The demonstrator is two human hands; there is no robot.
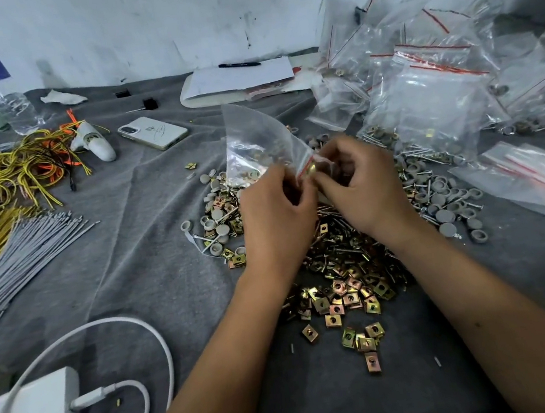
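Now | left hand (275,212) pinches the zip bag (254,140) by its mouth | right hand (363,188) pinches a gold clip nut (312,169) at that mouth | bag up over the nut pile (343,266)

Clear zip bag (256,143), upright above clip pile (343,266)

a: where's the clear zip bag (258,143)?
b: above the brass clip pile (343,266), left hand (274,214) and right hand (362,183) pinching its red-striped mouth over a brass piece (311,169).
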